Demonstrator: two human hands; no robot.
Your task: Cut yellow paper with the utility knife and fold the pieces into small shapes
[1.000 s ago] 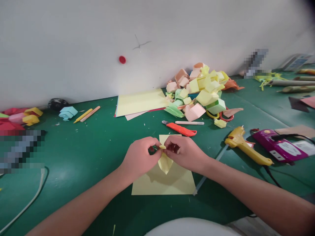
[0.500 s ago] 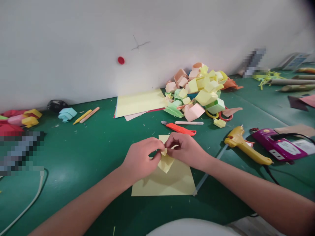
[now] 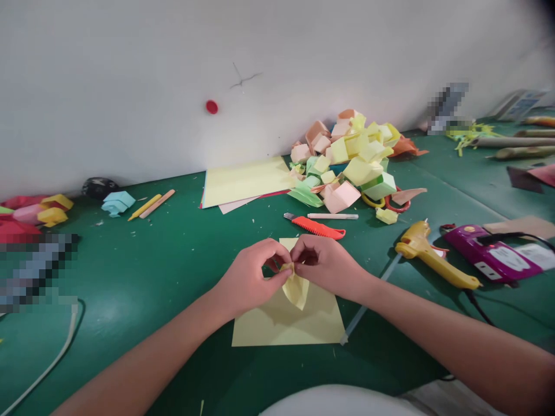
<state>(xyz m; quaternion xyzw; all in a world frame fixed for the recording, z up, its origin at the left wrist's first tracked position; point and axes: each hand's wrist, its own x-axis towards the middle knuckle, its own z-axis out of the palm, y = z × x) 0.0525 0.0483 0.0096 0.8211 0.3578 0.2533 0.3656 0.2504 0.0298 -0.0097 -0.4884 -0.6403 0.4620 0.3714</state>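
Above the flat yellow sheet [image 3: 271, 333], I am guiding the left hand [image 3: 254, 274] and right hand [image 3: 325, 266], each grip pinching the small paper piece [image 3: 298, 292], whose tip is now hanging nearer the sheet's right edge than before, so shaping is apparently continuing.

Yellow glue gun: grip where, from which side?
Probably mid-handle of the glue gun, from above and the near side: it lies flat, its slim handle slanting near-right, nozzle pointing away. The purple box sits close on the far side.
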